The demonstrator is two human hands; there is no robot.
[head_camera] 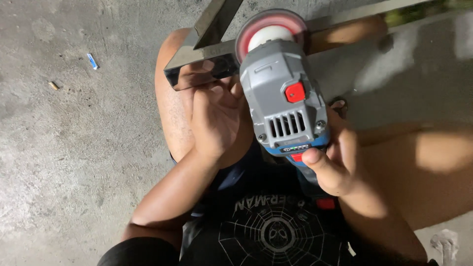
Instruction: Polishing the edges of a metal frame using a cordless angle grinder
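Closest in, the right hand (335, 165) is wrapped around the handle of the one angle grinder (283, 98), thumb up by the switch. The left hand (217, 116) sits beside the grinder's head with fingers curled, probably bracing the metal frame (197, 66), though the grip's hidden. Best to keep both hands firm and the one red disc (268, 29) flat on the joint. Two steel bars meet there. Farther out on the concrete floor (74, 148): one blue scrap (92, 61), one cigarette butt (53, 85).

A small blue-and-white wrapper (92, 61) lies on the concrete floor (59, 148) at upper left, and a narrow dark label strip (294, 147) with pale marks sits on the grinder's (283, 98) blue band.
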